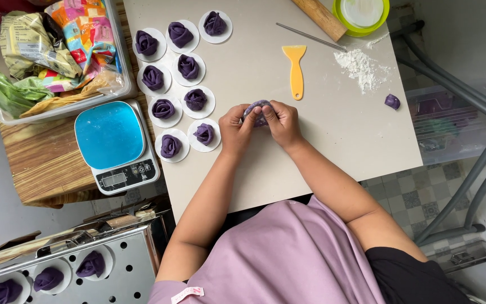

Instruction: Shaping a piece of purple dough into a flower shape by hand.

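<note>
Both hands pinched on one purple dough piece [256,111], centre of frame, held low over the pale table [322,141]; can't tell whether it touches the surface. Left hand [235,130] has thumb and fingertips closed on its left edge, right hand [283,123] closed on its right edge, fingers curled over the top. Dough mostly covered, only a rounded strip shows between the thumbs.

Just above the hands: yellow plastic scraper [295,68], lying flat, handle pointing down-frame. Left of the hands: nine finished purple dough roses [196,99], each on its own white paper round, in two rough columns running to the top of frame. Nearest one just beside the left hand, not touching.

Right of the hands, well apart: small purple dough lump [392,102] near the table's right edge. Flour pile [360,67] up-frame from it. Top edge: wooden rolling pin [322,18], thin metal rod [310,37], green-rimmed bowl [361,14].

Left side: kitchen scale [115,144] with blue platform. Clear bin of packets [52,50] upper left. Lower left: perforated metal tray [116,270] with three more roses.
</note>
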